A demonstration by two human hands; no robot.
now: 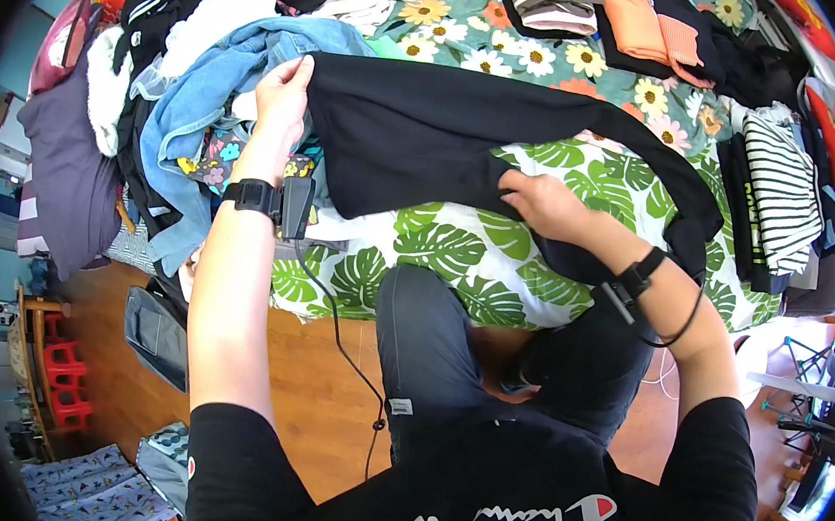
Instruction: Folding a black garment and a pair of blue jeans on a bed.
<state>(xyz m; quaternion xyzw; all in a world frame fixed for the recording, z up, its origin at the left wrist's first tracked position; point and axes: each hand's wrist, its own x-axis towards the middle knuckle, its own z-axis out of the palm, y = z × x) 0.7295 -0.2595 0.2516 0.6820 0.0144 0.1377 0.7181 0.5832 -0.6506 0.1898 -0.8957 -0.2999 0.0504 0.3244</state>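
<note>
A black garment (430, 126), perhaps trousers, stretches across the bed in front of me. My left hand (282, 100) pinches its upper left corner between thumb and fingers. Nearer the middle, my right hand (543, 203) grips the lower edge of the same cloth. From there one long part of the garment curves away to the right and hangs down near my right forearm. Under it lies a white sheet with green leaves (437, 251), and beyond that a teal flowered cover (535, 57). Each wrist wears a black strap with a small device.
Blue denim clothing (191, 110) and other loose clothes are heaped at the left. Folded grey clothes (555, 2) and orange clothes (633, 21) lie at the far side. A striped folded garment (779, 186) sits in a stack at the right. A cable (339, 328) hangs from my left wrist.
</note>
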